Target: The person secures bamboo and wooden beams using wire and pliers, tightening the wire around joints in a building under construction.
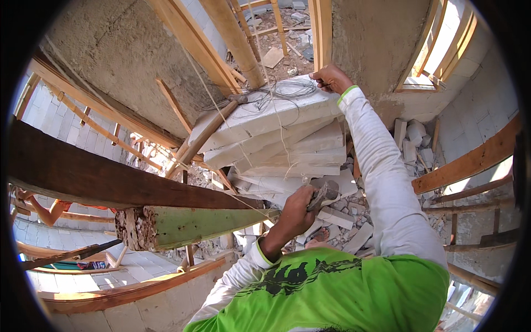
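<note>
My right hand (333, 79) reaches far forward, its fingers pinched at the right end of a loose coil of thin wire (290, 88). That wire lies on top of a stack of white blocks (265, 119), whose slabs sit unevenly over each other. Close to my body, my left hand (297, 213) is closed around a grey, round-ended tool (326, 192); its exact kind is hard to make out. A wooden pole (207, 133) leans against the left side of the stack, its upper end near the wire.
A dark beam (110, 171) and a green-painted timber (204, 226) cross at my left. Strings (279, 119) hang before the stack. Broken blocks (337, 217) and rubble lie below. Wooden posts (322, 33) frame an opening ahead. Another person's arm (52, 213) shows at far left.
</note>
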Motion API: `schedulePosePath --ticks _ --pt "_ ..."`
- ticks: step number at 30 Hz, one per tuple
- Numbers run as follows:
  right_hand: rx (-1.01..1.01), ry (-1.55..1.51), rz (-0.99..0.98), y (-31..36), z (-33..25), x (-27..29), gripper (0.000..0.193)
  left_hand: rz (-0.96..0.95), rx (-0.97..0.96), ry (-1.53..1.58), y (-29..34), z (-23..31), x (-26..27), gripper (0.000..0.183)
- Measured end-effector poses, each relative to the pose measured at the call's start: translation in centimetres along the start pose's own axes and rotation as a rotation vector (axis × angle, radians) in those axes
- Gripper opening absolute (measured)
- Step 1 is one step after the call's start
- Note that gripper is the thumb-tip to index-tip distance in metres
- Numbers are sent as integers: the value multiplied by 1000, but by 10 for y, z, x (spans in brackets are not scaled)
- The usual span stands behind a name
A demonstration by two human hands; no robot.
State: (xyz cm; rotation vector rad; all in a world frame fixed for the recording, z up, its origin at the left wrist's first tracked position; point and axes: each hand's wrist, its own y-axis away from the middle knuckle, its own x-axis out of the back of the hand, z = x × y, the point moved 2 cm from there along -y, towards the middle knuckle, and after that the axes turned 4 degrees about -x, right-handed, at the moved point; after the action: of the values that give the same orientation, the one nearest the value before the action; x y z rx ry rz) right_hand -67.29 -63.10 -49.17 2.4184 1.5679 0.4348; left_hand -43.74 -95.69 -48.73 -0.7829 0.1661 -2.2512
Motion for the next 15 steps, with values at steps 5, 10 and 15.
schedulePosePath --ticks 5,10,15 --pt "0 -78 39 23 3 -5 15 283 198 -174 -103 -14 6 15" --pt "135 -116 60 28 11 -7 18 557 407 -224 -194 -68 55 25" --pt "219 -80 -10 25 17 -7 25 408 465 -384 -245 -133 77 31"
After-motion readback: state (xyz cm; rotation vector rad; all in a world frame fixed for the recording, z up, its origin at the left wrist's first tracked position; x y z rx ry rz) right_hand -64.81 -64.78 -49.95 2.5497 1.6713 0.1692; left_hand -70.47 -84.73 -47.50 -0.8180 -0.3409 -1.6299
